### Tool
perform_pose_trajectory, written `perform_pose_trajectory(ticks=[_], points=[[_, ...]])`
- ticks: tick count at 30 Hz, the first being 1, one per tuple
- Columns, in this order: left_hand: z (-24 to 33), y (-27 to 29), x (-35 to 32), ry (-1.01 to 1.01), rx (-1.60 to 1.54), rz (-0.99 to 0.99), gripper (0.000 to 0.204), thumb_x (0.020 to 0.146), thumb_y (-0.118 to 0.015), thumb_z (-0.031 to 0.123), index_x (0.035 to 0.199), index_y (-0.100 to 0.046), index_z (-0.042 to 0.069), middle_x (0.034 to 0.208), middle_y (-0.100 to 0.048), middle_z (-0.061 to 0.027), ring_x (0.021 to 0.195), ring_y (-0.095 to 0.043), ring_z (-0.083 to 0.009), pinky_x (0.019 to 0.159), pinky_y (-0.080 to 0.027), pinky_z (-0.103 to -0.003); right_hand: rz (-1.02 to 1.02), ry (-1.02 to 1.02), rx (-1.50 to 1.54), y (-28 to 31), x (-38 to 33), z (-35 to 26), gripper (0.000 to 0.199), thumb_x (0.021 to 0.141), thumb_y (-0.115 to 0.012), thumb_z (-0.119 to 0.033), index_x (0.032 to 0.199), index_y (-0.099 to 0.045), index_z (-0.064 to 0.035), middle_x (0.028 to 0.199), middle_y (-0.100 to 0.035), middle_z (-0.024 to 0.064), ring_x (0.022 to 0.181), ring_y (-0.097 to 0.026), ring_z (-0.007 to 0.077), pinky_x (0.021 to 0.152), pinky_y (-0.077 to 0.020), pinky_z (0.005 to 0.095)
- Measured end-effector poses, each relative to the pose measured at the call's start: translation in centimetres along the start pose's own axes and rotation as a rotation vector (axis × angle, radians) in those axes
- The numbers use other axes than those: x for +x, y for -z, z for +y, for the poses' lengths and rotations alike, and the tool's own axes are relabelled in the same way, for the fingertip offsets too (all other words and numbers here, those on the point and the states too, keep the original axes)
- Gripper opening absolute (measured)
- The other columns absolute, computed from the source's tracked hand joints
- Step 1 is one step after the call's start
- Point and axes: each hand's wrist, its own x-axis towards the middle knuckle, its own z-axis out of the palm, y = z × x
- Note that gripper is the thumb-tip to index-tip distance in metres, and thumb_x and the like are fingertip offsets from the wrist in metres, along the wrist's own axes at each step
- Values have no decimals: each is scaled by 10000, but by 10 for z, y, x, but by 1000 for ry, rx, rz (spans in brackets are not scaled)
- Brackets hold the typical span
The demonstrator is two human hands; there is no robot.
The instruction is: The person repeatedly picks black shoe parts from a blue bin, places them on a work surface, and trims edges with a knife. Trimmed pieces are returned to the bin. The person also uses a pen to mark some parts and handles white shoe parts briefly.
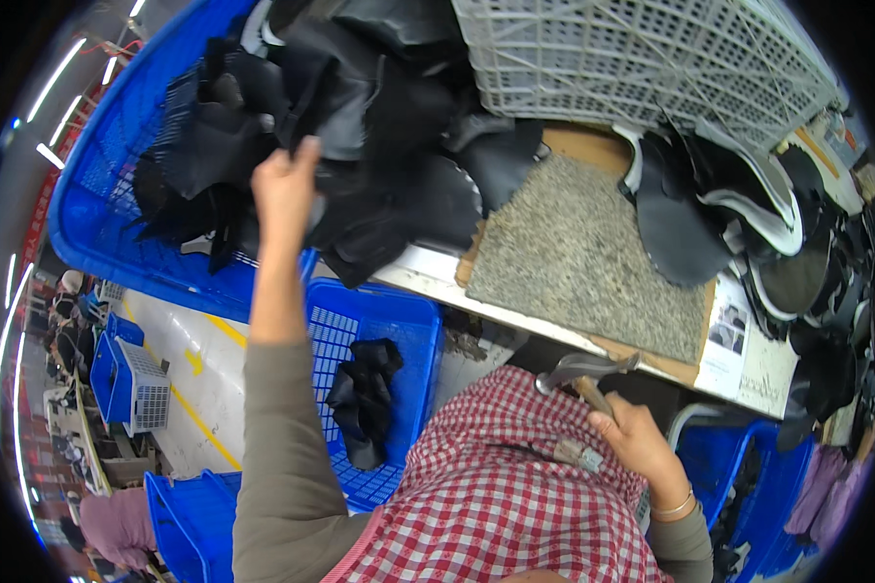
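Note:
My left hand [287, 189] reaches over a heap of black leather pieces [345, 121]. Its fingers look curled, but motion blur and the dark material hide what they grip, if anything. The heap fills a large blue basket [102, 219] and spills onto the bench. In my right hand [637, 442] is a hammer [581, 369], gripped by its wooden handle near the front edge of the bench. The hammer's curved metal head points away from me, close to my checked apron. A grey stone-like slab [588, 253] lies on the bench beyond the hammer.
A white plastic crate [642, 63] stands at the back. Black and white shaped parts [685, 209] lie right of the slab, near a printed sheet [725, 335]. Below the bench, a smaller blue basket [413, 389] holds a black piece [365, 403]. More blue bins [715, 452] stand lower right.

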Motion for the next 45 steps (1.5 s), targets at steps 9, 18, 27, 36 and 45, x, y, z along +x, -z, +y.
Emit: perform_pose_trajectory(ticks=[9, 18, 27, 36, 45], points=[[133, -21, -54, -1208, -171, 532, 276, 938, -676, 100, 1202, -759, 97, 1159, -757, -167, 1033, -740, -312, 886, -578, -357, 226, -56, 183, 8, -7, 5, 360, 1048, -639, -287, 1125, -589, 61, 730, -550, 257, 613, -516, 359, 618, -479, 390], [128, -166, -151, -1154, 274, -554, 890, 813, -588, -110, 1514, -492, 430, 1501, -573, -96, 847, -758, -332, 720, -650, -390, 468, -124, -211, 27, -13, 18, 343, 1065, -607, -312, 1005, -572, 23, 699, -621, 237, 665, -653, 446, 557, -484, 448], [135, -178, -164, -1304, -135, -572, 455, 872, -688, 152, 1293, -682, 324, 1189, -747, 34, 1011, -737, -233, 744, -596, -370, 471, 98, -657, 35, 41, 51, 345, 1031, -634, -332, 1040, -610, 13, 634, -660, 227, 585, -681, 427, 519, -546, 492], [168, -220, -148, -1120, -426, -646, 270, 958, -688, 250, 1200, -749, 148, 1124, -758, -125, 1017, -725, -340, 871, -570, -409, 631, 110, -726, 38, 81, 72, 372, 1040, -604, -380, 970, -555, -17, 682, -678, 230, 659, -696, 453, 552, -566, 518], [169, -231, -131, -1010, -207, -949, 291, 983, -660, 395, 1208, -747, 232, 1063, -750, -176, 983, -715, -396, 859, -547, -475, 505, 32, -655, 57, 69, 49, 436, 1062, -561, -425, 1020, -588, 8, 693, -678, 232, 690, -709, 436, 577, -565, 485]])
